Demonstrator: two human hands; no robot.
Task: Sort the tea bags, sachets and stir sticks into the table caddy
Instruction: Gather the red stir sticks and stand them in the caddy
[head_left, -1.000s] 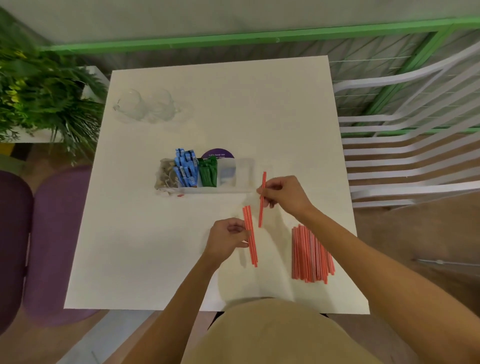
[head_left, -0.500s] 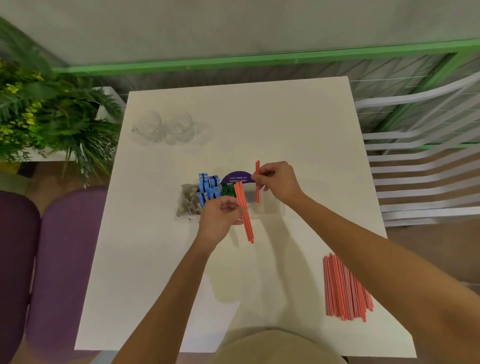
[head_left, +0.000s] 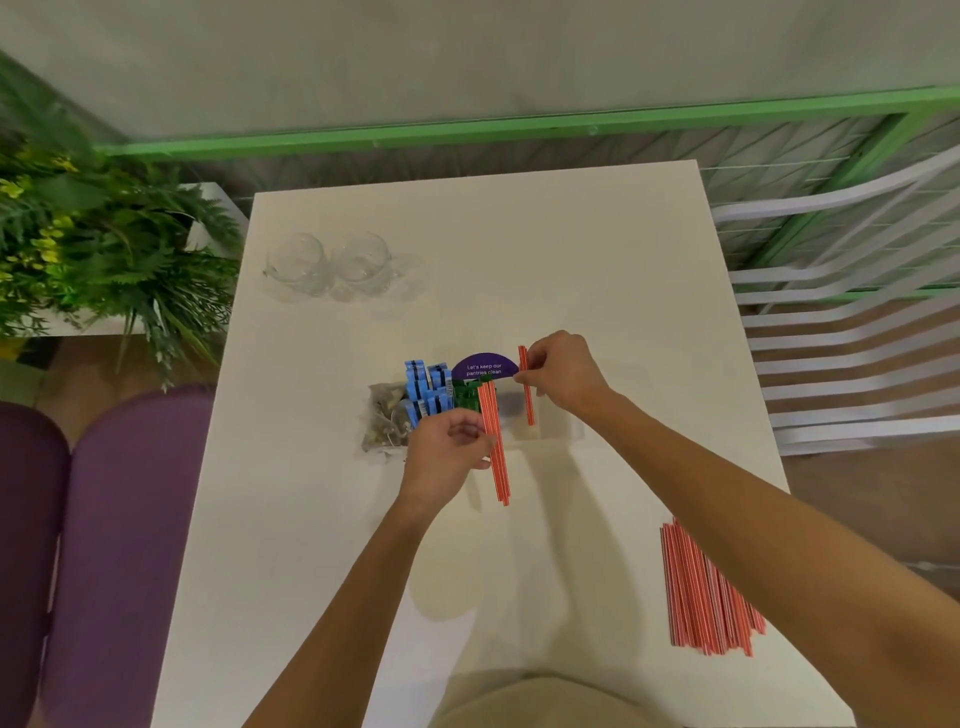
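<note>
Moved up over the caddy (head_left: 551, 437), right hand (head_left: 563, 376) pinches one stick (head_left: 527, 391); left hand (head_left: 448, 453) grips a bundle (head_left: 497, 467). Card (head_left: 484, 368): "Let's keep our pantries clean".

I see a matt, smooth white table (head_left: 597, 260); two clear, glossy glass cups (head_left: 332, 262) at upper left; a transparent caddy (head_left: 563, 435), probably plastic; the purple chairs (head_left: 119, 519) at left are matt cloth.

Arms outstretched, left hand (head_left: 449, 452) pinches stir sticks (head_left: 498, 470), right hand (head_left: 563, 371) a single stick (head_left: 528, 402).
</note>
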